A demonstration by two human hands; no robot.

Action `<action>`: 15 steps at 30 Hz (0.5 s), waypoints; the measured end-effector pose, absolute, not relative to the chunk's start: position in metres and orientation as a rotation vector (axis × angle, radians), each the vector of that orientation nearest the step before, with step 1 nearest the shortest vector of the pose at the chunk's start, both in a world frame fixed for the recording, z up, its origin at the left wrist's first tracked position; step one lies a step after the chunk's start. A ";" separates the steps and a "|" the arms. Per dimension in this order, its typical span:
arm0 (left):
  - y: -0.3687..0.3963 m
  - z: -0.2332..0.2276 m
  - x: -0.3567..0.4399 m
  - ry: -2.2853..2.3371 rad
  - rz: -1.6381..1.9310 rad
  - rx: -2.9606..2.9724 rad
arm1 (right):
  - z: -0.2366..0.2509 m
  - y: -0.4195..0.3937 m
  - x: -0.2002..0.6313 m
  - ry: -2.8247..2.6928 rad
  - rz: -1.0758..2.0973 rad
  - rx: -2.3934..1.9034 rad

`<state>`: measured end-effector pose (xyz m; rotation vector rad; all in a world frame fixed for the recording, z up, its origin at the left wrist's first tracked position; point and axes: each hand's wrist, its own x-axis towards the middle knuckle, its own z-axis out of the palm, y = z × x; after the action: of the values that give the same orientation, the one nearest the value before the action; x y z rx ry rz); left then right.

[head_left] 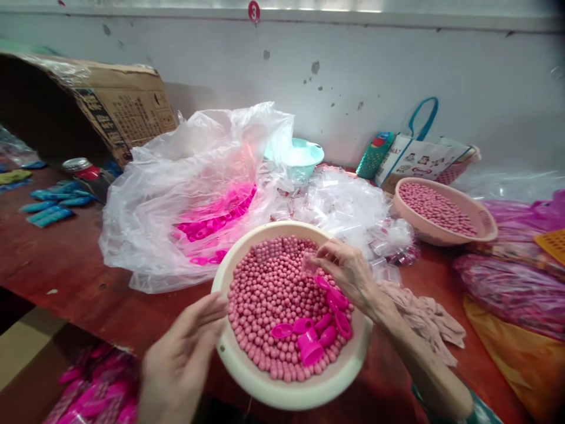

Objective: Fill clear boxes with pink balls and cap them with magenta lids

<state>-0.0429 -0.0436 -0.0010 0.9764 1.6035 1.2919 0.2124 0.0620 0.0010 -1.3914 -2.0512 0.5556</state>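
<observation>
A cream basin (286, 399) full of round dusty-pink beads (273, 300) stands before me. Several bright pink plastic pieces, oval ones and a cup-shaped one (311, 348), lie on the beads at the right. Over the basin's right side, my right hand (346, 268) is closed, pinching a small clear plastic bag (310, 263) by its edge. My left hand (188, 344), blurred, is beside the left rim with its fingers stretched out and nothing visible in them. At the back of the basin, a clear packet of beads (273, 249) rests on the loose beads.
Behind the basin lie a large plastic bag (145, 200) of pink pieces and a heap of clear bags (344, 197). A pink bowl of beads (489, 232) and a cloth (424, 321) are at right. A cardboard box (132, 106) and blue packets (50, 215) are at left.
</observation>
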 end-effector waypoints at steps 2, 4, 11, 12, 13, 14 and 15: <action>-0.023 0.001 -0.010 1.451 1.129 1.108 | 0.008 0.050 0.205 -2.043 0.693 -1.280; -0.008 0.001 0.016 1.284 1.038 1.143 | 0.012 0.039 0.197 -1.982 0.883 -1.175; -0.004 -0.011 0.028 1.051 1.013 0.913 | 0.001 0.034 0.215 -1.995 0.784 -1.350; -0.006 -0.012 0.025 1.067 1.021 0.894 | -0.004 0.035 0.220 -2.024 0.682 -1.412; -0.008 -0.013 0.023 1.082 1.023 0.879 | -0.010 0.036 0.226 -2.045 0.620 -1.455; -0.009 -0.014 0.021 1.096 1.025 0.870 | -0.018 0.036 0.229 -2.058 0.599 -1.481; -0.009 -0.015 0.020 1.111 1.024 0.863 | -0.025 0.036 0.232 -2.066 0.603 -1.491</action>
<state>0.0196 -0.0094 -0.0145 0.8626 1.1108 1.0245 0.2317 0.0360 -0.0252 -1.4912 -2.0662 0.6025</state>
